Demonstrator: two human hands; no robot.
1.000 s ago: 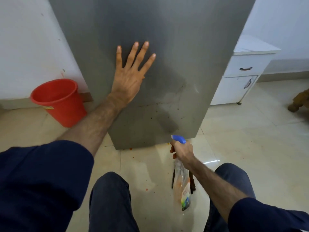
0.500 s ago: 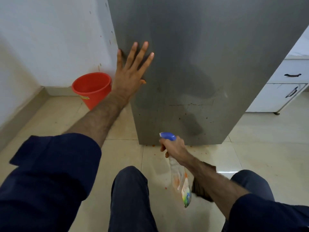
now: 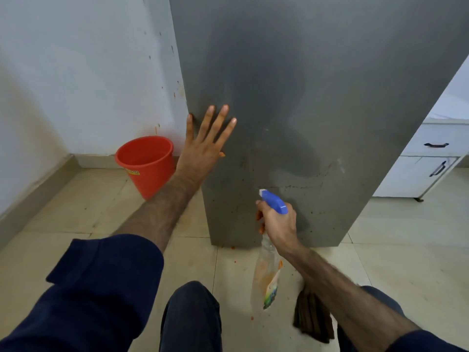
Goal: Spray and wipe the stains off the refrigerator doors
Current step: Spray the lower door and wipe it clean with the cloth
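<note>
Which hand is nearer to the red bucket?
Left. The left hand presses the refrigerator door just beside the red bucket; the right hand is farther away.

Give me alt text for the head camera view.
A person's left hand presses flat on a stained grey refrigerator door while the right hand aims a blue-topped spray bottle at it. A red bucket stands left.

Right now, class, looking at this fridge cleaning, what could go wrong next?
1. The left hand lies flat on the fridge door, close to where the spray bottle points; spray may hit it.
2. Runoff could wet the floor and make it slippery.
3. The cloth lies behind the right hand, so wiping may lag.
</note>
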